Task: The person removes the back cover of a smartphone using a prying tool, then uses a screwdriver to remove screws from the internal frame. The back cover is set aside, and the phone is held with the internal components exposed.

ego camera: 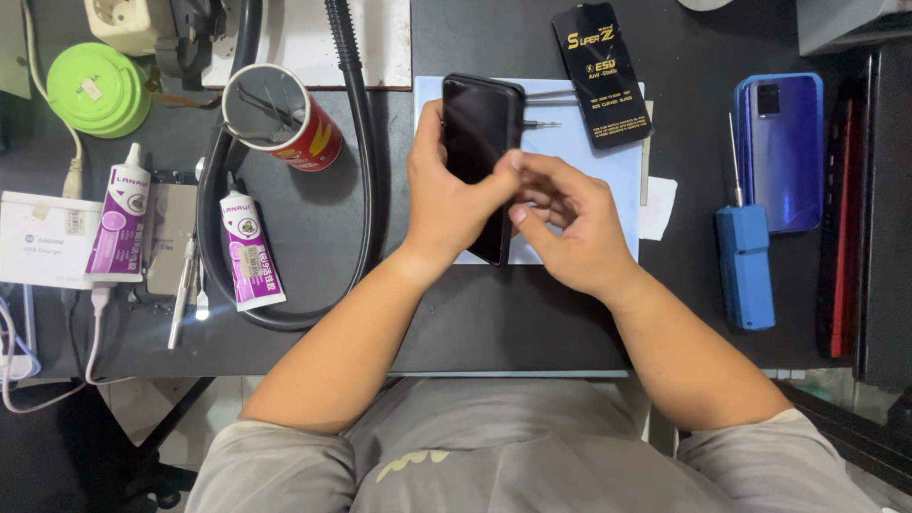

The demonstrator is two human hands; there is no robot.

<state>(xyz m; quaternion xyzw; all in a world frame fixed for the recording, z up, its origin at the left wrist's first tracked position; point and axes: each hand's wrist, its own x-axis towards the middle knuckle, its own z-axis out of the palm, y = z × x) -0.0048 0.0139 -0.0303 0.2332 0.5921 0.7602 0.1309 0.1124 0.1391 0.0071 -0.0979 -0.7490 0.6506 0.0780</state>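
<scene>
dark worktop, hands, black phone

The phone has a glossy black glass front that reflects light. The surface looks matt and dark, like a rubber mat. Under the phone lies a pale blue sheet, smooth and matt. The blue phone cover is shiny plastic. The blue screwdriver has a matt plastic handle and a thin metal shaft. The two glue tubes look like soft, smooth plastic. The red can is glossy metal.
</scene>
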